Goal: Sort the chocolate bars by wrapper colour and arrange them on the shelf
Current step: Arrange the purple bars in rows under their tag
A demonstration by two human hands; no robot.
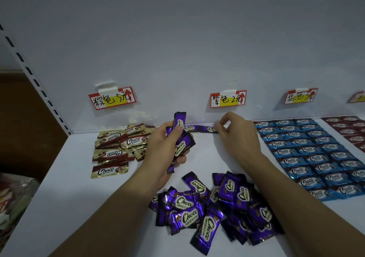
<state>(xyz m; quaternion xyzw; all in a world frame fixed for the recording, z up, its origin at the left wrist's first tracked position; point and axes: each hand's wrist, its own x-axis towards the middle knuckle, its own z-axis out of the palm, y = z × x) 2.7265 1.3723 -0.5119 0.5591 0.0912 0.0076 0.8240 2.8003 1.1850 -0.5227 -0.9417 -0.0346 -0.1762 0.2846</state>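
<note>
While the right hand (237,136) pinches the end of a purple bar (208,128) between thumb and fingertips at the very back of the shelf (79,187), just beneath the purple price tag (228,98), the thing to get right is the line. The bar should lie flat, logo up, against the back wall and end to end with the neighbouring bar (190,128) on its left. The left hand (166,148) grips a small bunch of purple bars (182,144) in curled fingers, near enough to feed the next one across. The blue rows (308,154) to the right give the pattern to copy, so this first row wants to be straight and tight. The loose purple pile (213,207) lies at the front edge, and the brown-and-gold heap (116,144) should be kept apart from it.
</note>
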